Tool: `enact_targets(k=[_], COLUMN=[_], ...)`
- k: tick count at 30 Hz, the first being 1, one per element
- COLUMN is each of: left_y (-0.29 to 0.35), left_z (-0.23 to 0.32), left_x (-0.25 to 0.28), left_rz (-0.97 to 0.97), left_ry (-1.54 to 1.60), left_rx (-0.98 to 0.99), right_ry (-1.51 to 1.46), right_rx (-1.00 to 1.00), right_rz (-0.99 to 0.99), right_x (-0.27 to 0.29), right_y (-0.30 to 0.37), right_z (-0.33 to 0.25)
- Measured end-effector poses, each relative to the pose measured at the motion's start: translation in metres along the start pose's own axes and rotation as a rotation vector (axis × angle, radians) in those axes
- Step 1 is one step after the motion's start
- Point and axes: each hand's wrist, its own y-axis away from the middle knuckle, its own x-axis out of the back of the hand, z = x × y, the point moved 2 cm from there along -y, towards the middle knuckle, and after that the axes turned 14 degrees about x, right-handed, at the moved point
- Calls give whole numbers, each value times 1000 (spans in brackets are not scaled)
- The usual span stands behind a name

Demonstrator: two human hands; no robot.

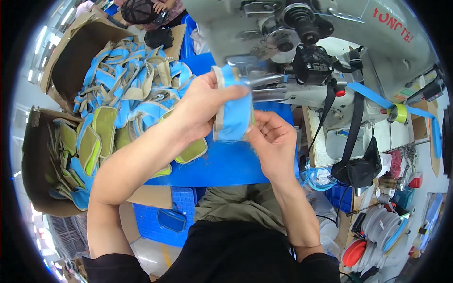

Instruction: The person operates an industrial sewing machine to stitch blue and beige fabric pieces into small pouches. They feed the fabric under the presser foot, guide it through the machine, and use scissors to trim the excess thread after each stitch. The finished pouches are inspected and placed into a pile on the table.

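A blue fabric piece with a beige-grey edge [234, 113] is held up between my hands, at the narrow arm of an industrial sewing machine [269, 85]. My left hand [203, 101] is closed on its left side, the thumb lying across the blue face. Its lower right edge is pinched by the thumb and fingers of my right hand [273, 141]. The far end of the fabric meets the machine's arm; exactly how it sits there is hidden. A strip of olive-yellow shows behind the piece beside my right fingers.
Left of my arms, blue and beige strips [118, 75] lie heaped beside olive-green pads [101, 127]. Two cardboard boxes [35, 160] stand at the far left. Blue tape [373, 95] runs through a yellow-green roller at right. Another person [155, 12] is at the top.
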Motion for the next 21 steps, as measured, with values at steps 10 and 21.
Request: enact_targets(k=[10,21], left_y=[3,23], left_z=[-2,-4], left_x=[-5,-6], left_rz=[49,-1], left_ry=[-25,-34], left_rx=[-61,-15], right_ry=[8,101], right_rx=[42,67], right_rz=[-7,-39], right_x=[-1,5], right_y=[-2,-19], right_z=[3,-1])
